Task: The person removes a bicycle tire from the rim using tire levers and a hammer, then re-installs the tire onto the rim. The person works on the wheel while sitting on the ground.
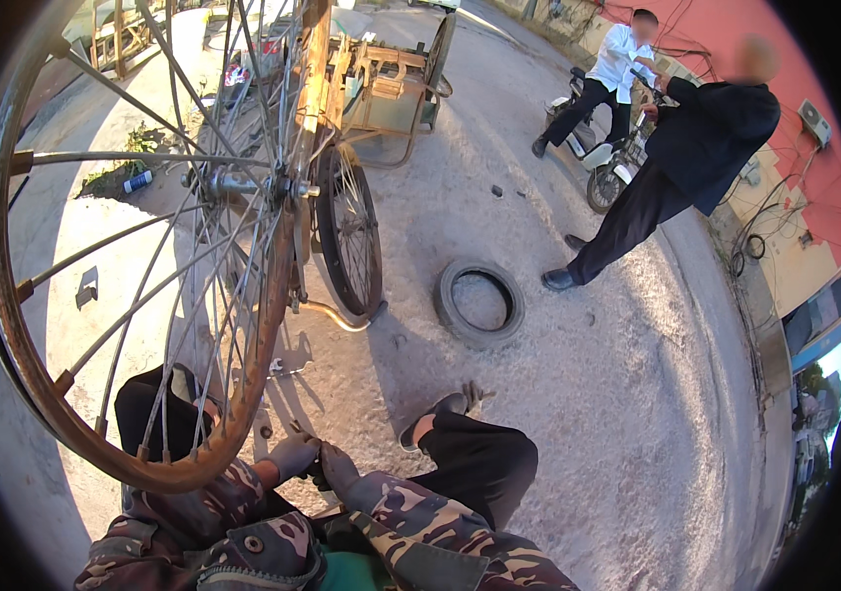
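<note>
Two hands, your left hand [294, 456] and your right hand [341, 468], meet at the lower centre of the frame, their fingers curled in on a small dark piece [318, 477] between them. Your grip hides most of it, so what it is cannot be told; judge it light and probably stiff, and pinch it near its ends with your fingertips, since anything so small could easily slip. Just up and left of it, a small ring [266, 431] lies on the ground, with a metal tool [287, 367] a little higher; either could be knocked aside. Your left sleeve [199, 500] sits close to the rusty rim [172, 479] of the big wheel filling the frame's left; whether they touch cannot be told. Expect that wheel to be stiff and fairly heavy, best held by the rim, away from the spokes [125, 157], whose gaps could trap fingers. Your bent leg [489, 458] bounds your right hand's side; past it, ground [627, 424] stretches across the right of the frame, your widest room, with a loose tyre [479, 338] lying flat right of centre and a person in dark clothes [691, 148] standing at upper right.
</note>
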Demonstrator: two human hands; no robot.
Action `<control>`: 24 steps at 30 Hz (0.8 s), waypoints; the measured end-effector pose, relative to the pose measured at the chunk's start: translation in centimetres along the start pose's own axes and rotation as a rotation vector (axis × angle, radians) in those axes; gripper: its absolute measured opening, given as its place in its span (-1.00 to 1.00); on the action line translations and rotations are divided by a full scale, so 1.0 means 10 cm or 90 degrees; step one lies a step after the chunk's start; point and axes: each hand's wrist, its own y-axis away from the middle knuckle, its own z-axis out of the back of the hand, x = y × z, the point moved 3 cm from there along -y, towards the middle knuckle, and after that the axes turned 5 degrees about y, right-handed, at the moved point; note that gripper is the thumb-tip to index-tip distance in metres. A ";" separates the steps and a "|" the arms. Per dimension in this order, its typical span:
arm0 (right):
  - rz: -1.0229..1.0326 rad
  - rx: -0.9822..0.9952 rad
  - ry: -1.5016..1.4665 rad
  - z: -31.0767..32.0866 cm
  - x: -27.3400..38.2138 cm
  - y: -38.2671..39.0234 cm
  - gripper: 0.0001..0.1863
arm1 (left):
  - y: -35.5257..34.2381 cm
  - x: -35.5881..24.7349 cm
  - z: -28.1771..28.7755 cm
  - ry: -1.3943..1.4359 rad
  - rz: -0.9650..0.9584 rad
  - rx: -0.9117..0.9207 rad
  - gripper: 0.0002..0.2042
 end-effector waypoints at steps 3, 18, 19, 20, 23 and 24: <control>-0.052 0.014 -0.080 -0.02 0.06 0.06 -0.45 | 0.02 -0.04 0.02 -0.004 -0.011 0.003 -0.57; -0.061 0.028 -0.071 -0.02 0.19 0.16 -0.42 | 0.15 -0.18 0.09 -0.004 -0.041 -0.034 -0.53; -0.068 0.025 -0.080 -0.03 0.22 0.19 -0.43 | 0.18 -0.21 0.09 0.014 -0.023 -0.034 -0.52; -0.076 0.022 -0.090 -0.04 0.25 0.22 -0.45 | 0.21 -0.24 0.10 0.031 -0.006 -0.034 -0.52; -0.078 0.033 -0.099 -0.04 0.26 0.22 -0.43 | 0.17 -0.23 0.10 0.036 0.007 -0.026 -0.52; -0.078 0.039 -0.103 -0.04 0.27 0.23 -0.43 | 0.17 -0.24 0.10 0.027 0.007 -0.031 -0.52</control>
